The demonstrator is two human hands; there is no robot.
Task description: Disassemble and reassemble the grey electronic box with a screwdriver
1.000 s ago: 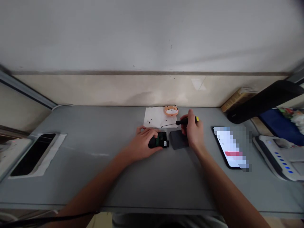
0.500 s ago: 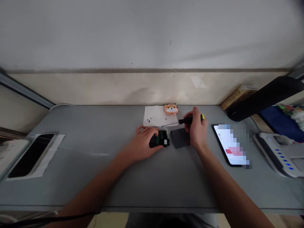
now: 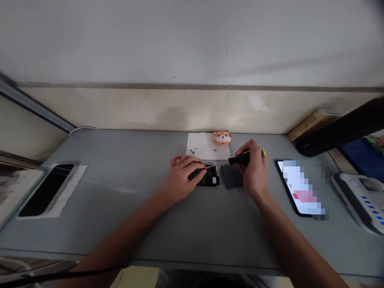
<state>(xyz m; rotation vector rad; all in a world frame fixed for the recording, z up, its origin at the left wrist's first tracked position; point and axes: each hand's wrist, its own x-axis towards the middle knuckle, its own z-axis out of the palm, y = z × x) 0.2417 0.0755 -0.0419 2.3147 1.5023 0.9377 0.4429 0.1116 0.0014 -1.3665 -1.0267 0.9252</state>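
My right hand is closed round the black and yellow handle of a screwdriver. The thin metal shaft points left, its tip beside the fingertips of my left hand. Between that hand's thumb and fingers is a small black piece, partly covered. Just under the piece lies a black device with a green circuit board and a small white label. A flat dark grey panel lies to its right, partly behind my right hand. Several tiny dark screws rest on a white paper behind the device.
An orange animal-faced case sits on the paper's back edge. To the right are a lit phone, a power strip, a black cylinder and a book. A dark phone lies at left.
The screwdriver's tip has come down from the paper's edge to my left fingertips. My left fingers have drawn together on the black piece, which now sits at an angle over the board.
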